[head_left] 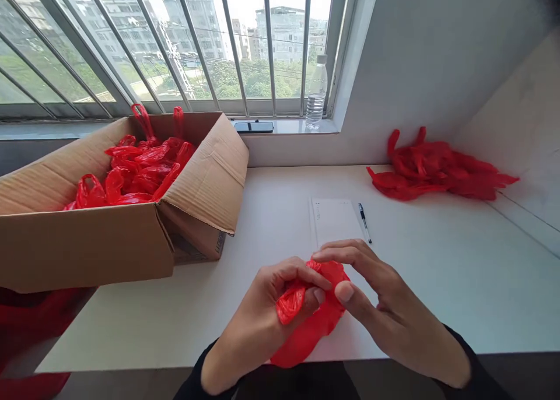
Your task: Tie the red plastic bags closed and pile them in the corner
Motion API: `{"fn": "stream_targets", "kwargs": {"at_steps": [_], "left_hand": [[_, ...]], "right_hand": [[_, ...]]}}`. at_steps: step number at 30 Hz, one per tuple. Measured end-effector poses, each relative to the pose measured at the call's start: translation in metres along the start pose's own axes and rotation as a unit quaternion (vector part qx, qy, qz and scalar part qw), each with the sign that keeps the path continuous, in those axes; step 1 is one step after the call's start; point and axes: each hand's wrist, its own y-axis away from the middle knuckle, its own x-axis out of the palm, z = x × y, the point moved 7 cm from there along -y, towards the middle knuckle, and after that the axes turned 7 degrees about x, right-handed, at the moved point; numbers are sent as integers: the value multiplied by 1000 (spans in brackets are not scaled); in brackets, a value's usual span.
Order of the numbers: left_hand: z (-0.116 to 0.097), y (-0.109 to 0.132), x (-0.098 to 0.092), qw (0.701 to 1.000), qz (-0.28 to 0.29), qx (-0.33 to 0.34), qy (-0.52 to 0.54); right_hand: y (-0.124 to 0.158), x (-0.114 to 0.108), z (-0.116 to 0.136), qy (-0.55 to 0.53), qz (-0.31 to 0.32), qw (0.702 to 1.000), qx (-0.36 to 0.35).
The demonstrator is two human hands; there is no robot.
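A crumpled red plastic bag [312, 330] is gathered up over the front edge of the white table. My left hand [266, 312] is closed round it, with a bunched part sticking out between thumb and fingers. On the bag's other side is my right hand [389, 306], its curved fingers and thumb spread apart. That thumb's tip and the fingertips are at the bag's edge; whether they press on it I cannot tell.
An open cardboard box [87, 242] full of red plastic bags [144, 169] stands at the left. More red bags [431, 164] lie against the right wall. A notebook [335, 219] and a pen [364, 222] lie mid-table. The sill holds a phone [254, 127] and a water bottle [317, 94].
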Motion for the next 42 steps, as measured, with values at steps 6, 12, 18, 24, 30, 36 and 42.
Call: {"fn": "stream_targets", "kwargs": {"at_steps": [6,12,18,24,30,36,42], "left_hand": [[-9,4,-7,936,-60,182,-295],[1,14,-14,850,-95,323,-406],[10,18,-14,843,-29,316,-434],[30,43,-27,836,-46,292,-462],[51,93,-65,811,-138,241,-516],[64,91,-71,873,-219,111,-421],[91,48,-22,862,-131,115,-477]], "right_hand": [[-16,21,-39,-68,63,986,135],[-17,34,-48,-102,145,977,116],[-20,24,-53,-96,76,986,109],[-5,11,-72,-83,38,983,160],[33,-19,-137,-67,-47,955,285],[39,-13,-144,-159,-129,936,286],[26,27,-117,-150,-80,964,207]]}}
